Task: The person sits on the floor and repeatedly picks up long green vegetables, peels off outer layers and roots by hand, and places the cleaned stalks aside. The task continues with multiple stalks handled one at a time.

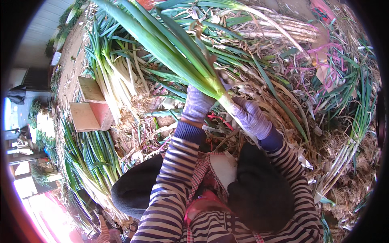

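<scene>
A large green onion [209, 79] with broad green leaves slants across the view before me, leaves up and left, pale stem down and right. My left hand [198, 101], in a light purple knit glove, supports it from behind near where the leaves fork; its fingers are mostly hidden by the leaves. My right hand [253, 117], gloved the same way, grips the white stem lower down. The root end runs along the right wrist, and its tip is hard to see. A dry brown leaf [198, 32] hangs beside the green ones.
Leafy green onions [114, 65] lie at the left by a wooden box [85, 117]. Below it lies another bunch [94, 164]. Untrimmed onions [279, 27] and dry husks cover the ground ahead. Pink twine [326, 50] tangles at the right, near more onions [349, 145].
</scene>
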Motion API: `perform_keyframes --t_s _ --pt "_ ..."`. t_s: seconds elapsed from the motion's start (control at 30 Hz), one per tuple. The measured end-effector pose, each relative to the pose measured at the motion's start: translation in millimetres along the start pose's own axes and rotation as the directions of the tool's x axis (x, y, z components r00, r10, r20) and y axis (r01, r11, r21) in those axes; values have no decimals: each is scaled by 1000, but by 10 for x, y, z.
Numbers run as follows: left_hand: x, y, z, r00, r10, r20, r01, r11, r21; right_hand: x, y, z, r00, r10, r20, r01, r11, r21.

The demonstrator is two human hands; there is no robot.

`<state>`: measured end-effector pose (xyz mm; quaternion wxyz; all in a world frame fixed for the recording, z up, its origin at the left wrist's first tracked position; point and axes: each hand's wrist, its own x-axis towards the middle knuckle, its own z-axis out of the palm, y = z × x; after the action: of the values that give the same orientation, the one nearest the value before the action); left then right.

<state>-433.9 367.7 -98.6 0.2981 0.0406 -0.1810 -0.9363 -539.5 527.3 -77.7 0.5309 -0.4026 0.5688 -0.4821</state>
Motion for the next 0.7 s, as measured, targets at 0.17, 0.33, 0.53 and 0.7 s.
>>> perform_keyframes --t_s 0.17,0.33,0.53,0.7 --pt "-410 -14 -195 941 -5 -340 -187 828 -529 7 71 159 923 -329 -197 54 620 -783" --pt "-466 -243 -109 848 239 -472 -219 971 97 155 -8 175 905 -345 -249 148 804 -576" --pt "-554 -173 191 839 284 -463 -223 957 184 359 30 138 926 -348 -146 256 863 -435" --pt "-583 -182 293 906 289 -309 -246 954 169 122 305 34 947 -87 -309 23 979 -203"
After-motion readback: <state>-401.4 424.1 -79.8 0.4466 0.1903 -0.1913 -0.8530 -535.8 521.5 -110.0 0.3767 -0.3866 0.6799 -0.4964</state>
